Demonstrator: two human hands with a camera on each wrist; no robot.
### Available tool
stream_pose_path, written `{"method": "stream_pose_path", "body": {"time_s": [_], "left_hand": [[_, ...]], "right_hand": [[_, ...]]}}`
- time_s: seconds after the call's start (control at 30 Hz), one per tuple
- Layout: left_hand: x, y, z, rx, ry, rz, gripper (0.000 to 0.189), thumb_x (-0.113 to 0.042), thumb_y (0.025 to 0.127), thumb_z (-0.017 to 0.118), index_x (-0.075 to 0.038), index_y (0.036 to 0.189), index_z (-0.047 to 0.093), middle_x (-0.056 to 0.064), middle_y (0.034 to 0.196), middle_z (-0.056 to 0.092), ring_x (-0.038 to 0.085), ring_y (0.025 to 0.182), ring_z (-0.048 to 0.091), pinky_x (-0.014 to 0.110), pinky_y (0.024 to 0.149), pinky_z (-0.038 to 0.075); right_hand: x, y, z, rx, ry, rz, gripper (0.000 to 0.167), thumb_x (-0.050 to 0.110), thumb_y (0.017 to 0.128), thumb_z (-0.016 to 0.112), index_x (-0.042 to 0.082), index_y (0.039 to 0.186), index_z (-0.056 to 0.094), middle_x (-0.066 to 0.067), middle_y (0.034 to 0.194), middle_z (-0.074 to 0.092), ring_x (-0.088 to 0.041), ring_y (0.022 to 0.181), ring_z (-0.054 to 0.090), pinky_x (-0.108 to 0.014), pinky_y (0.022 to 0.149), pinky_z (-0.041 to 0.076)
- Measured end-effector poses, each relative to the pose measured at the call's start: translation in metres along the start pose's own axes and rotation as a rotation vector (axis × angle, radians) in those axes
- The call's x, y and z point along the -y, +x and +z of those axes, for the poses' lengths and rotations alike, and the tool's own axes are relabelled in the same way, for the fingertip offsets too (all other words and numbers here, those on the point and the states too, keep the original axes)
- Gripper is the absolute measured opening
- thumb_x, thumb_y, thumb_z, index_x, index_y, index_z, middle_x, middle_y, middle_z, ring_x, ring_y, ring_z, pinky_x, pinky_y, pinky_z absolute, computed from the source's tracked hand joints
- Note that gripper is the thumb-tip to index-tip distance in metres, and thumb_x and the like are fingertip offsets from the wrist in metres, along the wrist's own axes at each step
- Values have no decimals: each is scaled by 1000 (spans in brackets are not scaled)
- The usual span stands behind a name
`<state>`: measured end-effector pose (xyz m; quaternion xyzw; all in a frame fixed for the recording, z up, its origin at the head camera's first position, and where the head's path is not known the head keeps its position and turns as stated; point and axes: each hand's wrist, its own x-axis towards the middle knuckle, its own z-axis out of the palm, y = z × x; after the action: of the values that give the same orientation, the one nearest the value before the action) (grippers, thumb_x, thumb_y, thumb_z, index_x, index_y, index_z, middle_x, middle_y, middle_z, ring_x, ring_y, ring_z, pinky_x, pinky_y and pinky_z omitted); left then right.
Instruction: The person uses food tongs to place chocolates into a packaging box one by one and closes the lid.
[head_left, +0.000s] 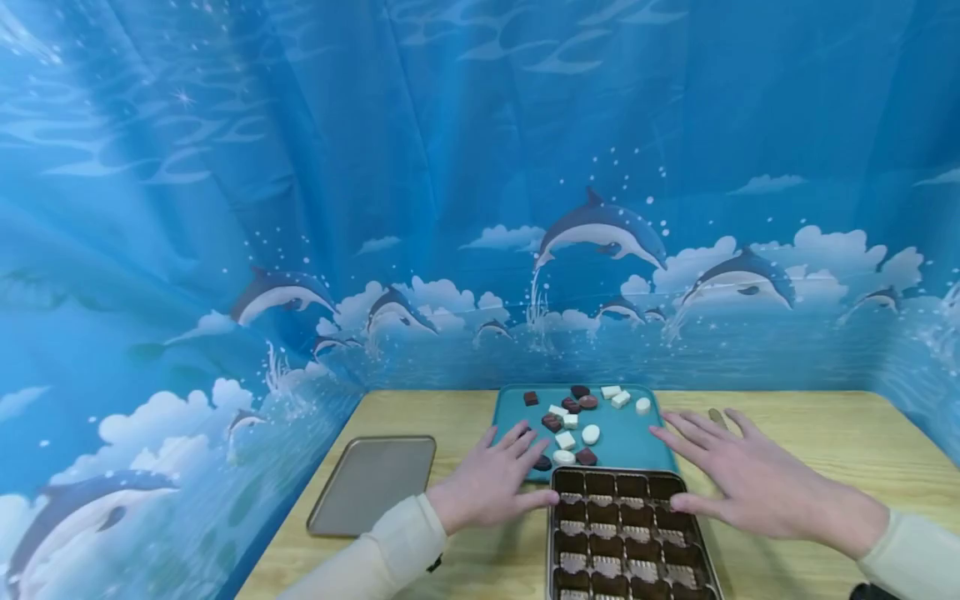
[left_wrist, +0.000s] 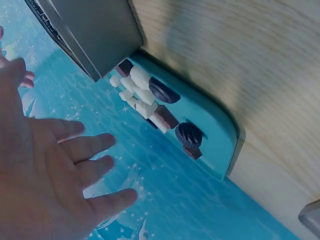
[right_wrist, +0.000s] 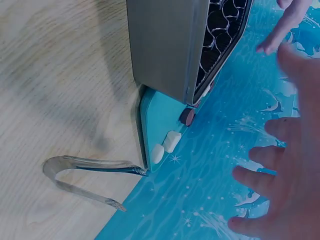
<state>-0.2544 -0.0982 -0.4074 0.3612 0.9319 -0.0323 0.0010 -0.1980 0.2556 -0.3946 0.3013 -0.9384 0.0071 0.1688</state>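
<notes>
Both hands are spread over a dark box (left_wrist: 102,37) with a brown divided insert (head_left: 604,546), whose visible compartments hold nothing. My left hand (head_left: 491,479) has straight, fanned fingers, its thumb near the box's far left corner. On the other side, my right hand (head_left: 765,479) is likewise fanned, thumb close to the box's right edge. Neither hand holds anything. Just beyond the box lies a teal tray (head_left: 630,450) with several dark and white chocolates, among them a white oval one (head_left: 591,434) and a dark square one (head_left: 531,398). The left fingers overlap some in the head view.
A flat, rimmed metallic-looking lid or tray (head_left: 375,483) lies on the wooden table (head_left: 465,412) at the left. Metal tongs (right_wrist: 97,163) lie right of the teal tray, mostly hidden behind the right hand in the head view. A blue dolphin-print curtain (head_left: 450,167) hangs behind the table.
</notes>
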Motion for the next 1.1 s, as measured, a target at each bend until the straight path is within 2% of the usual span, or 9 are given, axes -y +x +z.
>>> {"method": "stream_pose_path", "body": {"time_s": [0.03,0.1,0.2,0.27,0.33,0.43,0.63,0.87,1.1], "left_hand": [[0,0,1,-1,-5,-18,81,-73,97,31,-23,160,23,5,164,29,26,154,23,58,119,24],[-1,2,3,-13,-18,-47,80,-72,97,35,-19,157,33,6,156,44,26,146,39,54,115,35],[-2,4,5,-44,-53,-82,73,-68,97,45,-13,145,51,7,133,66,24,122,63,46,98,52],[-3,5,5,-63,-99,-102,63,-64,97,51,-11,129,64,5,112,73,19,98,70,38,82,58],[-4,6,6,-70,-157,-129,53,-60,96,55,-12,112,71,1,95,74,13,79,68,32,70,56],[-8,7,7,-59,-248,-163,44,-56,96,57,-15,89,72,-6,73,67,8,59,57,27,57,49],[-19,8,16,27,-338,-208,57,-59,98,53,-21,55,53,-10,45,42,10,41,38,28,45,36],[-28,13,27,34,-290,-193,57,-50,100,52,-20,51,45,-10,43,36,10,40,38,28,44,35],[-36,13,36,-23,-277,-214,56,-39,100,52,-19,49,41,-10,42,32,10,39,38,29,42,35]], "right_hand": [[-1,0,0,4,-11,8,81,67,90,58,23,155,39,-10,158,41,-36,139,47,-70,117,8],[-4,1,0,3,-27,16,75,66,90,59,20,149,49,-11,150,51,-39,131,55,-72,105,31],[-7,2,-1,-20,-37,20,65,60,89,66,16,137,62,-11,134,65,-43,120,62,-69,98,40],[-9,3,-1,-43,-37,18,56,53,88,72,15,127,68,-10,122,71,-45,115,64,-66,94,45],[-11,2,-1,-59,-31,19,47,45,85,76,14,120,72,-9,115,74,-45,111,66,-64,91,49],[-14,3,0,-60,-22,18,37,38,83,79,15,112,74,-5,105,76,-34,100,72,-60,86,53],[-20,-1,7,-48,-1,24,27,32,82,80,17,104,75,3,89,76,-11,72,69,-49,75,58],[-26,-7,11,-38,6,48,27,31,82,80,14,103,75,2,88,75,-13,71,68,-49,74,58],[-34,-12,14,-10,27,107,30,30,82,80,11,105,75,-1,89,75,-14,70,67,-47,72,59]]}}
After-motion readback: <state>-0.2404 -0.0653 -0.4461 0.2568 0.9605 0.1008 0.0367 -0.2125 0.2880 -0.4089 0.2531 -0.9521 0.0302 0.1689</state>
